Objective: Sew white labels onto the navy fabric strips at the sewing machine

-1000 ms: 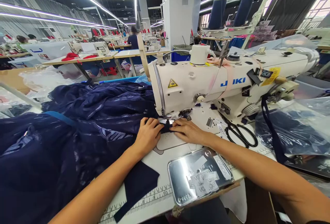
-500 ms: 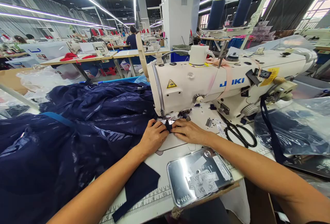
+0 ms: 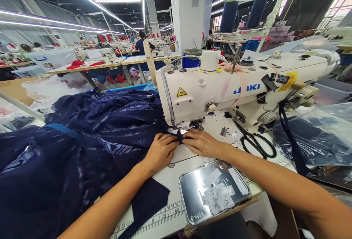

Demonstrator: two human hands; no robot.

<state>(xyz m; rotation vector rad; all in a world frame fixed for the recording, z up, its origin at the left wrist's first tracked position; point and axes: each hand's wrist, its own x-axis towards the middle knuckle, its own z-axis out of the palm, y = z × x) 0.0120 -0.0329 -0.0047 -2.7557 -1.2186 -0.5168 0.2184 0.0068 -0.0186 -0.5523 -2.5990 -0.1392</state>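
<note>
A white sewing machine (image 3: 192, 88) stands over the table. Under its needle, a small piece of dark navy fabric (image 3: 180, 137) lies between my two hands. My left hand (image 3: 162, 149) presses its closed fingers on the left side of this piece. From the right, my right hand (image 3: 202, 142) holds the other side, fingers together near the presser foot. A large heap of navy fabric (image 3: 110, 121) with pale patterned strips spreads left of the machine and reaches my left hand.
Black scissors (image 3: 257, 143) lie right of my right hand. A metal tin lid with paper labels (image 3: 214, 191) rests at the table's front edge. Bagged dark fabric (image 3: 316, 136) is at the right. Thread cones (image 3: 257, 10) stand behind; a seated person (image 3: 140, 43) is farther back.
The view has shifted slightly. My left hand has moved a little down and left, and more of the dark piece shows between my hands.
</note>
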